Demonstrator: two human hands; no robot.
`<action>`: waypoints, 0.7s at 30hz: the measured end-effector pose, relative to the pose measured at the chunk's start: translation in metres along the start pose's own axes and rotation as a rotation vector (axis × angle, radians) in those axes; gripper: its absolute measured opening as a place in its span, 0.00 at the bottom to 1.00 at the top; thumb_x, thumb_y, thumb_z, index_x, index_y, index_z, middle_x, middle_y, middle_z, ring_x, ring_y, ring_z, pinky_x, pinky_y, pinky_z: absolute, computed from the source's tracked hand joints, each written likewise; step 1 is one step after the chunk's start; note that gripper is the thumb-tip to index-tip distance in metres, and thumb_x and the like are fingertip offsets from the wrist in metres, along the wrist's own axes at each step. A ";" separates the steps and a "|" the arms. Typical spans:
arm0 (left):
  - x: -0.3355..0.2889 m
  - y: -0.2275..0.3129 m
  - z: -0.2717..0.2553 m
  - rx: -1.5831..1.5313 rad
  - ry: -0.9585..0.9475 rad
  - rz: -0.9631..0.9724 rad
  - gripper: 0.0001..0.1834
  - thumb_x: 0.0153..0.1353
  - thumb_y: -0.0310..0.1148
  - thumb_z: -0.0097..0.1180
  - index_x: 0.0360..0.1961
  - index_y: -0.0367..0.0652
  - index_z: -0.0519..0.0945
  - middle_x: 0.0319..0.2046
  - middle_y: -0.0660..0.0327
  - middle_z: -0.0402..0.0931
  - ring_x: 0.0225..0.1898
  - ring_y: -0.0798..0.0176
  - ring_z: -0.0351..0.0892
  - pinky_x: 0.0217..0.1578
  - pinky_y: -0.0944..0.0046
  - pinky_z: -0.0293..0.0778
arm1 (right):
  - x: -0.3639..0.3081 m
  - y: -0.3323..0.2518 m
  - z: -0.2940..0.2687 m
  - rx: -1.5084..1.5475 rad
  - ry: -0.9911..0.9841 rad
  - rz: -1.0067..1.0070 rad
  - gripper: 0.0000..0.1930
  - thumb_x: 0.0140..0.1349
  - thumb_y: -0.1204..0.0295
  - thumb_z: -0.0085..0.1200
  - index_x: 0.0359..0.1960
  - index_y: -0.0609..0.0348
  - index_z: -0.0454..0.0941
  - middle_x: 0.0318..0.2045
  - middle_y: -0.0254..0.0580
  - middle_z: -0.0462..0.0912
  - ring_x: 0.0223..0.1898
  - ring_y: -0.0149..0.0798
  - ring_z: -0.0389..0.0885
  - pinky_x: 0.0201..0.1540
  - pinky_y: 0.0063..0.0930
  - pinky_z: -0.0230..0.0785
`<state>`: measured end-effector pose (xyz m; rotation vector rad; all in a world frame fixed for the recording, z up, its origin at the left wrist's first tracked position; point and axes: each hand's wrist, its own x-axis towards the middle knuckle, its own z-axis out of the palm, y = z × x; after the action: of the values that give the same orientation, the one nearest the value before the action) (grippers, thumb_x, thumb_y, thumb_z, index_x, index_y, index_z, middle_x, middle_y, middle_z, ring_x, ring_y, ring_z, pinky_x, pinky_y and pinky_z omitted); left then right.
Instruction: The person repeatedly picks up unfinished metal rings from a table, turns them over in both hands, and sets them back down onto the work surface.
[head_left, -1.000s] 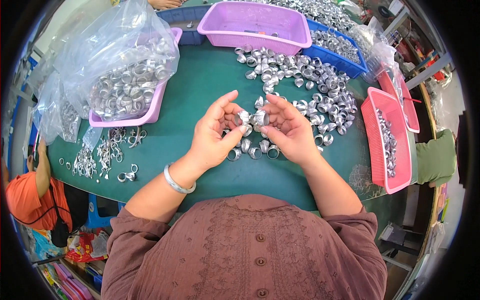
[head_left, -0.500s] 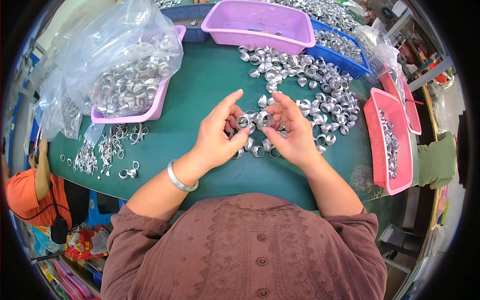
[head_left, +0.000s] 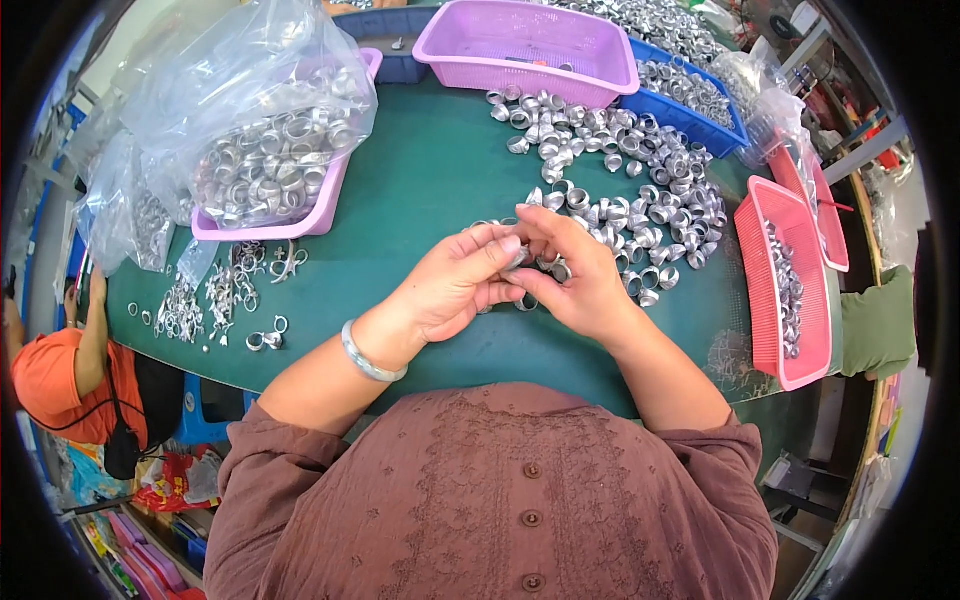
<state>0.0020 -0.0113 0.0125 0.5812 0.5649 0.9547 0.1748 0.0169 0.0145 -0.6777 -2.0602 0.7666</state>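
Over the green table, my left hand [head_left: 452, 283] and my right hand [head_left: 575, 275] meet, with thumbs and fingers closed on a silver metal ring [head_left: 518, 260]. Fingers cover most of it, and whether a second ring is between them I cannot tell. My left wrist wears a pale bangle [head_left: 362, 355]. Just beyond and to the right of my hands spreads a loose pile of chunky silver rings [head_left: 680, 200]; a few lie partly hidden beneath my fingers.
A purple basket [head_left: 325, 212] of bagged rings stands left, small metal pieces [head_left: 180, 312] before it. Ahead are another purple basket [head_left: 525, 75] and a blue tray [head_left: 735, 140] of rings. Right stands a pink basket [head_left: 762, 350]. A person in orange [head_left: 60, 390] is at far left.
Half a second ago my hands were slightly apart, each pinching a ring, with both rings visible. Now they have come together, my left hand has turned, and the fingers hide most of what they hold.
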 end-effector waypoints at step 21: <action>-0.077 0.253 -0.015 1.794 0.846 0.889 0.14 0.56 0.31 0.53 0.44 0.39 0.75 0.34 0.61 0.74 0.34 0.71 0.72 0.35 0.71 0.69 | -0.003 -0.005 0.005 -0.554 -0.290 -0.132 0.11 0.45 0.65 0.59 0.29 0.57 0.77 0.28 0.37 0.73 0.37 0.40 0.69 0.42 0.34 0.57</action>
<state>-0.1901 0.0393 0.1871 2.1784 2.0797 1.3256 0.1716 0.0105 0.0143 -0.7479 -2.5882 0.2155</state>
